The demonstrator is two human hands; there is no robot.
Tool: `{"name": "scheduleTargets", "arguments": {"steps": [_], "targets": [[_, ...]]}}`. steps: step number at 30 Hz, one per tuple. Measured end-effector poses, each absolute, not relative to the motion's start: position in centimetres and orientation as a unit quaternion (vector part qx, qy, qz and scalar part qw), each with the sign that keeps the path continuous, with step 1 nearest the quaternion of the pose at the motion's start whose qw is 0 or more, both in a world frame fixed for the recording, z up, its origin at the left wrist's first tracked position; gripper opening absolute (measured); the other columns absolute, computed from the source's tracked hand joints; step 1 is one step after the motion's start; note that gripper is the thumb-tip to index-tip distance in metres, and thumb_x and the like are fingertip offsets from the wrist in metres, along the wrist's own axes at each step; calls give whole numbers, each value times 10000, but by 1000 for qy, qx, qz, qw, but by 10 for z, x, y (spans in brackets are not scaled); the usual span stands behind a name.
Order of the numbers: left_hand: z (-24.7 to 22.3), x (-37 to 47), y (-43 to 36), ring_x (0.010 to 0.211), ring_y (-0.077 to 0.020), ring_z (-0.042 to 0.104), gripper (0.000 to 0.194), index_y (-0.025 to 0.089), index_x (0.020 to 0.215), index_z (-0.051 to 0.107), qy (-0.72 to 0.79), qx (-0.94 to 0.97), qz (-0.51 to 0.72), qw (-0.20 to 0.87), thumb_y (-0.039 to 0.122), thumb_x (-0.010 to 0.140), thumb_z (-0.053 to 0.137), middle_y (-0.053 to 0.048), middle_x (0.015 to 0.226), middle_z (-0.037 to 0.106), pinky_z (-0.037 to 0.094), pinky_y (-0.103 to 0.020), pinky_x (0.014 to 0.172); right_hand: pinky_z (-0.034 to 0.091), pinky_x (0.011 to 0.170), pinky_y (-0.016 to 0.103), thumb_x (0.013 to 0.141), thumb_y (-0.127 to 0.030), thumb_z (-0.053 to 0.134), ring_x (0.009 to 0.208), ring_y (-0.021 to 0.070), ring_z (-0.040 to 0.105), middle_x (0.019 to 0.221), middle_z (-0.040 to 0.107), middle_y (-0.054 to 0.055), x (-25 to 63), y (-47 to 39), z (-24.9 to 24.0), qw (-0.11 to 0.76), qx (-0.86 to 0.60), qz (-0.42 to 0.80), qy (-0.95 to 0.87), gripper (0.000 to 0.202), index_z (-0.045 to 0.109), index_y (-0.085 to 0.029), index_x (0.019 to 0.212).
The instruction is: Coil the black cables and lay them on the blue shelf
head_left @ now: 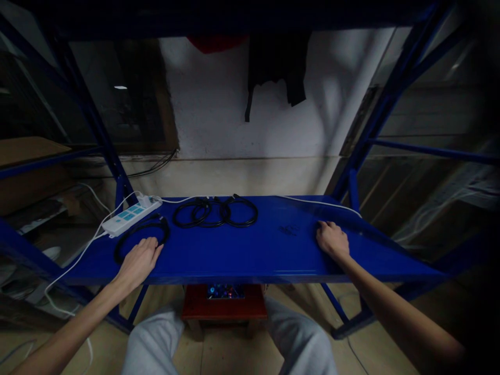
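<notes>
My left hand (141, 258) rests at the front left of the blue shelf (234, 258), over the near side of a coiled black cable (166, 229). Its thumb stands apart from its loosely bent fingers, and the palm is hidden. My right hand (333, 239) lies on the shelf's right part with its fingers curled in; whether anything is inside them is hidden. Left of it lies a small patch of thin black pieces (289, 229), too small to name. Three black cable coils (239, 212) lie overlapping in a row near the back edge.
A white power strip (132, 216) with a plug sits at the back left; its white cord (84, 260) hangs over the shelf's left side. Blue posts (361, 151) frame both ends. Below the front edge stands a red-brown stool (224, 310) with a lit patterned object (225, 291) on it.
</notes>
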State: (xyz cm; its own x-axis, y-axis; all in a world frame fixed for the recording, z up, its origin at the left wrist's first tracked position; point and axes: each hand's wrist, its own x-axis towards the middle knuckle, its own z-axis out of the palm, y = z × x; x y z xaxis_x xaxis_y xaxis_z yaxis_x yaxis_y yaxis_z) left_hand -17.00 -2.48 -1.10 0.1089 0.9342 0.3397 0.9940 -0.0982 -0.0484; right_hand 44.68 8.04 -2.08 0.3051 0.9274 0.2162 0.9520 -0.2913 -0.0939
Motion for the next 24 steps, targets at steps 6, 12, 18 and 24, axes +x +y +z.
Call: {"name": "scheduleTargets", "arguments": {"steps": [6,12,18,24], "targets": [[0,-149,-42,753,-253,746,338,224,1053,596,-677,-713,-156,99,461,1048,354,-69,795,749,383,-270,575,411,1041,450,1003,-261,339,1275,341,546,1404,564,229,447,81,-20,104,-802,-59,-586,517,554,-95,1443],[39,-115,-47,601,-234,696,313,239,908,647,-662,-696,-193,199,440,1030,441,-42,684,731,259,-271,513,418,1036,437,1006,-256,338,1275,334,549,1415,559,224,451,82,-22,94,-796,-72,-593,517,549,-89,1447],[97,-75,-45,616,-201,645,335,231,844,649,-575,-678,-296,350,429,1030,452,-47,679,690,310,-294,524,424,1031,419,1016,-254,331,1244,310,570,1402,569,220,452,81,-24,101,-797,-83,-590,504,562,-90,1433],[70,-30,-12,641,-179,633,357,228,849,657,-451,-782,-292,316,367,1056,402,-59,681,664,401,-327,587,427,1016,399,1015,-245,338,1244,300,571,1407,571,198,449,77,-18,100,-800,-72,-588,489,572,-121,1426]]}}
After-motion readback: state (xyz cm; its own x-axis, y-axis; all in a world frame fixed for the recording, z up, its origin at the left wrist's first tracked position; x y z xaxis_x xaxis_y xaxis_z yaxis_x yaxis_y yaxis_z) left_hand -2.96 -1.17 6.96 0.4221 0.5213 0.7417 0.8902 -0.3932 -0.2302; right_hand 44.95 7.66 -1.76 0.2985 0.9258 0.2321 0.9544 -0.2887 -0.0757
